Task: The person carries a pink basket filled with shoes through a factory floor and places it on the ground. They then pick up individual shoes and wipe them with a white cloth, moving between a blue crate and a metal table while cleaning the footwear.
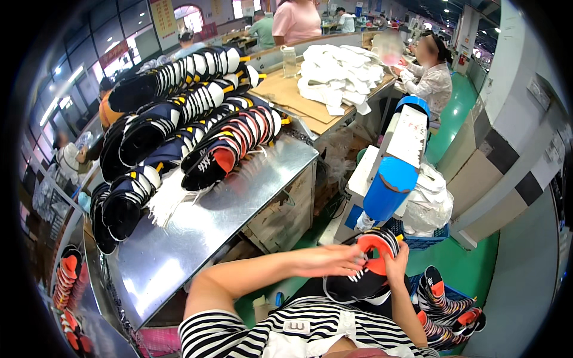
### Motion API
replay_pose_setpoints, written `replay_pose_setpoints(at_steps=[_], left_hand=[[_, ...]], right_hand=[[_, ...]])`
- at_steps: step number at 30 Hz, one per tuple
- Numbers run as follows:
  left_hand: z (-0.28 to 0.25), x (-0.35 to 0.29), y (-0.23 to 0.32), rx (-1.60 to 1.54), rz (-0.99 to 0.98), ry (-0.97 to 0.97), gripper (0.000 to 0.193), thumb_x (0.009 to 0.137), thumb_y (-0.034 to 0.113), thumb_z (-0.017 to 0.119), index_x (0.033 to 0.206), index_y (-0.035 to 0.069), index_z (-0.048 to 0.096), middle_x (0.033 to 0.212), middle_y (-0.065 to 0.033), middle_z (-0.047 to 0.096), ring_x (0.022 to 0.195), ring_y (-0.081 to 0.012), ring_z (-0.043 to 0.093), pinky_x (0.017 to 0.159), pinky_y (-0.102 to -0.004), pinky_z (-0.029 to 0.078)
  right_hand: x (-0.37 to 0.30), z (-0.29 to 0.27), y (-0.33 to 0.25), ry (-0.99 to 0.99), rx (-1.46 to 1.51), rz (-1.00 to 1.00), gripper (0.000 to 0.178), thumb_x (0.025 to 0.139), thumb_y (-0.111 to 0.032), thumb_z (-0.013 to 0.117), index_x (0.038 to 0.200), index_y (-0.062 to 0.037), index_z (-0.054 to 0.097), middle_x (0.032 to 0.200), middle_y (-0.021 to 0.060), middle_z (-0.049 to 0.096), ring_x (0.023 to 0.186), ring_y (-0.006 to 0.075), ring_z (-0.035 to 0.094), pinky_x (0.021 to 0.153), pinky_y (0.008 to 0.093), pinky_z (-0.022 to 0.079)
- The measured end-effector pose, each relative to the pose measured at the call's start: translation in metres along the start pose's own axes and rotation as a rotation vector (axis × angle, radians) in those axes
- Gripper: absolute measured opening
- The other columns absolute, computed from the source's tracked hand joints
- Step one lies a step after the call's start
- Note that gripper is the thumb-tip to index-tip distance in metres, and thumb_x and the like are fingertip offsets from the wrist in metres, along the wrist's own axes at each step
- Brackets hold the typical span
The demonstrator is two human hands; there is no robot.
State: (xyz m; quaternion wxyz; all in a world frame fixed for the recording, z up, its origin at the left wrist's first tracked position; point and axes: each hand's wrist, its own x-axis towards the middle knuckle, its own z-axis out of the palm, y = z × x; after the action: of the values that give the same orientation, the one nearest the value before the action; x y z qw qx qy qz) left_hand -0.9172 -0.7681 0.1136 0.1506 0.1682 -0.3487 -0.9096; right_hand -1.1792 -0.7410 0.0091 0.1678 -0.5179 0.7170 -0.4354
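A black shoe upper (352, 289) with an orange-red lining and white lace marks rests at my lap, its toe towards me. My right hand (396, 264) grips its collar edge, thumb inside the opening and fingers round the outside. My left hand (334, 261) reaches across from the left, a little blurred, with its fingers stretched out flat over the upper's tongue area. A ring shows on one finger. Just beyond the upper stands a blue and white machine (391, 188), its lower end close to the collar.
Rows of nested shoe uppers (197, 101) and a bundle of white laces (167, 200) lie on the metal table (197, 238) at left. White pieces (340, 74) are heaped farther back. A blue basket (427, 240) and more uppers (441, 298) stand at right. Several people work beyond.
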Motion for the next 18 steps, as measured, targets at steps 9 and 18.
replay_pose_setpoints(at_steps=[9, 18], left_hand=[[-0.069, 0.078, -0.061, -0.053, 0.118, 0.492, 0.038, 0.085, 0.028, 0.064, 0.113, 0.004, 0.056, 0.099, -0.0070, 0.063, 0.086, -0.0167, 0.062, 0.073, -0.0283, 0.050], [-0.113, 0.011, -0.041, 0.172, 0.347, 0.656, 0.032, 0.093, 0.027, 0.051, 0.108, -0.001, 0.052, 0.092, -0.0107, 0.063, 0.083, -0.0172, 0.062, 0.076, -0.0277, 0.049]], right_hand=[[-0.022, 0.004, -0.045, -0.144, 0.627, 0.087, 0.080, 0.086, -0.029, 0.061, 0.140, 0.0002, 0.010, 0.127, 0.0199, 0.034, 0.106, 0.0286, 0.051, 0.083, 0.0373, 0.046], [0.027, 0.090, 0.022, -0.118, 0.987, 0.453, 0.005, 0.081, -0.007, 0.056, 0.086, -0.0078, 0.056, 0.082, 0.0024, 0.056, 0.079, 0.0134, 0.054, 0.073, 0.0278, 0.044]])
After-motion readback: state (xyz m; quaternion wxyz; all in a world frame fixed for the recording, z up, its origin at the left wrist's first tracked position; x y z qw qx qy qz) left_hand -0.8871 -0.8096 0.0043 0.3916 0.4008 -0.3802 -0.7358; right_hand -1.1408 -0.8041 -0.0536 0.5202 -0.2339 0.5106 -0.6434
